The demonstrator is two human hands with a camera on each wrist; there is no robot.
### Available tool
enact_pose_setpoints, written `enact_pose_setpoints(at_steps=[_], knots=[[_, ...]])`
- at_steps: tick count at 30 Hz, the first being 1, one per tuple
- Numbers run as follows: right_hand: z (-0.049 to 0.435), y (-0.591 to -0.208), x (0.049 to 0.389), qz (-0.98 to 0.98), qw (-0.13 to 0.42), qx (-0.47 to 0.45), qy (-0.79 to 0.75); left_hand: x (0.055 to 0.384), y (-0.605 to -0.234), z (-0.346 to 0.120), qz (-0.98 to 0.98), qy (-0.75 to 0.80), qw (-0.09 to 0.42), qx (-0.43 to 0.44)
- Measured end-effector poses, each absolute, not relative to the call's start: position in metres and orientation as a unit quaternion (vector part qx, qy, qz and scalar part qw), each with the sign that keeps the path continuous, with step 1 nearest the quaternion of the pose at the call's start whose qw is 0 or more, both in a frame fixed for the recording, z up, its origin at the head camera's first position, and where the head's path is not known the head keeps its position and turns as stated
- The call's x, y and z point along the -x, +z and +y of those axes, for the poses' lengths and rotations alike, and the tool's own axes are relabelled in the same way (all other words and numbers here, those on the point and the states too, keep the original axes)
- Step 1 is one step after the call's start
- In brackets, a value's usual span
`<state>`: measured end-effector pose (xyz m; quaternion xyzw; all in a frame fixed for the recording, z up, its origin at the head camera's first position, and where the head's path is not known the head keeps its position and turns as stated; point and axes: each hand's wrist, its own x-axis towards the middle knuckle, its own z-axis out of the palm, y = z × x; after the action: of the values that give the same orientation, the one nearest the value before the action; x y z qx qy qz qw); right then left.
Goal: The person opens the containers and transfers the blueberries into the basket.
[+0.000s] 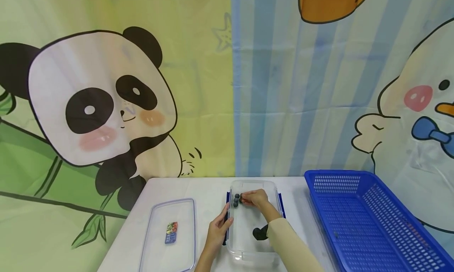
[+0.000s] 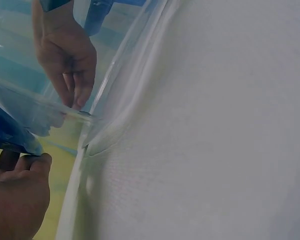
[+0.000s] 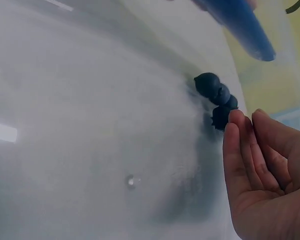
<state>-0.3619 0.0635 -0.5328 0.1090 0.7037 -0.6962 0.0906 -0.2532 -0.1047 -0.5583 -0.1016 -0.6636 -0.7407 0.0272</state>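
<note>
Around the clear container [image 1: 244,234], a flat lid [image 1: 181,256] with a printed label [image 1: 171,232] is lying to its left, a blue basket [image 1: 369,228] is standing to its right, and a panda curtain [image 1: 209,106] is hanging behind it; my sleeve [image 1: 292,244] is crossing its right side, hiding part of it. Four blueberries [image 1: 236,200] are sitting inside, near its far left corner. My left hand [image 1: 217,228] is resting along its left wall, fingers extended. My right hand [image 1: 258,198] is hovering inside it, fingertips close together and touching one blueberry, though I cannot tell whether they are pinching it
</note>
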Motion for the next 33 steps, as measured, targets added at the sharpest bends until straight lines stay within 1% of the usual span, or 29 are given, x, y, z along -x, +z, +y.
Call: enact_pose_setpoints(at_steps=[4,7,15,26,33], knots=[[0.064,-0.535,0.361,0.716,0.08,-0.137,-0.68,0.26,-0.571,-0.105,-0.672,-0.734,0.03,0.096],[0.065,-0.537,0.36,0.722,0.072,-0.149,-0.672,0.261,-0.573,-0.104,-0.676,-0.731,0.028,0.094],[0.064,-0.551,0.363,0.726,0.087,-0.149,-0.666,0.247,-0.55,-0.105,-0.671,-0.735,0.018,0.099],[0.061,-0.554,0.365,0.717,0.1,-0.128,-0.678,0.246,-0.548,-0.105,-0.67,-0.736,0.012,0.095],[0.06,-0.554,0.365,0.715,0.104,-0.113,-0.682,0.247,-0.547,-0.104,-0.673,-0.734,0.018,0.092]])
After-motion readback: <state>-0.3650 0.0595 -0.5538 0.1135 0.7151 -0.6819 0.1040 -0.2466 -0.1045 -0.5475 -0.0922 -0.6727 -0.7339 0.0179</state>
